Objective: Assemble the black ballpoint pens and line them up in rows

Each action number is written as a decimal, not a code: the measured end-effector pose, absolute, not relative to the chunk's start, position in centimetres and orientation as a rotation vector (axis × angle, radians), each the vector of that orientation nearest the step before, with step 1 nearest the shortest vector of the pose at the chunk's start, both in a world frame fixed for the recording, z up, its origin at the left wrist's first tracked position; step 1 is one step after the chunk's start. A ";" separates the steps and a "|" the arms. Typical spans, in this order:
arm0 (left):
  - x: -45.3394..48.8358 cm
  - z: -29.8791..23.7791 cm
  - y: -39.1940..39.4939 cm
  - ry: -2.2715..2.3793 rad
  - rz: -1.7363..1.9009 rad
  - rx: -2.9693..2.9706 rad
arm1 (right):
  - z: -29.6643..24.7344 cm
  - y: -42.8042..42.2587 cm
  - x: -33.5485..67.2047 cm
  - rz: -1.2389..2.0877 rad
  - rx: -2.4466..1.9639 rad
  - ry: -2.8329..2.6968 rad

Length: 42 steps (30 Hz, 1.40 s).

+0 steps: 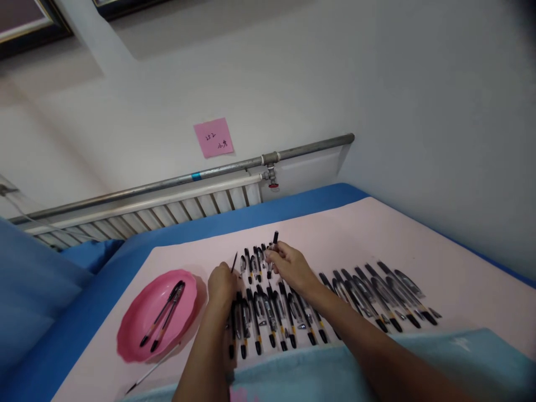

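Our left hand pinches a stick, right hand a pen; parts lie between, likely for easy reach.

The top and left edges cut off a black-framed rectangular picture at far left, the left bare hand hides the near end of a thin black rod, and a pale-blue cloth leaves view nearest.

Dim, greyish, diffuse light, apparently from above: the frame casts a broad shadow down the wall, the bowl a soft one to its right. The top right corner darkens, wide-angle distortion stretches the edges, and the pens look soft in detail
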<state>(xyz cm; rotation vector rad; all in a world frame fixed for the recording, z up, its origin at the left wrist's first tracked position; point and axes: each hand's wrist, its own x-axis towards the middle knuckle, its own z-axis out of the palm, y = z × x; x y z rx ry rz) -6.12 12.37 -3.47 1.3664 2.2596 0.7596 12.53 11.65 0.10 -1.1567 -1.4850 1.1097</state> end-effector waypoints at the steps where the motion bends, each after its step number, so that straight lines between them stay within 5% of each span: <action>1: -6.3 -3.3 12.3 2.216 0.836 1.333 | 0.1 11.7 12.6 1.076 -1.168 -1.510; 14: -6.1 0.1 11.1 0.911 1.450 0.547 | 0.6 9.8 11.7 0.755 -1.082 -2.329; 42: -4.9 0.8 10.6 1.048 1.523 0.800 | 0.6 9.5 11.5 0.479 -1.302 -2.409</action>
